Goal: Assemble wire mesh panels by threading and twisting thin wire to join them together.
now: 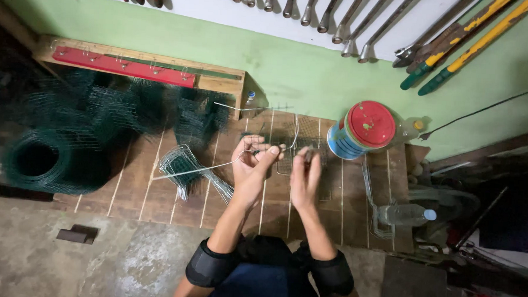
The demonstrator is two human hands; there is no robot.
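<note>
My left hand point(252, 166) pinches a thin silver wire point(198, 170) that runs left across the wooden floorboards toward a bundle of bent wire pieces point(183, 169). My right hand point(305, 179) is raised beside it, fingers together around a small wire piece whose end I cannot make out. Both hands hover over a flat piece of wire mesh point(302, 145) lying on the boards. A second thin wire point(248, 108) curves above the mesh near the wall.
Rolls of dark green wire mesh point(50, 157) fill the left. A round tin with a red lid point(363, 130) stands at the right, a clear plastic bottle point(405, 214) lies below it. Wrenches and long-handled cutters point(458, 41) hang on the green wall. A wooden rack point(143, 69) sits behind.
</note>
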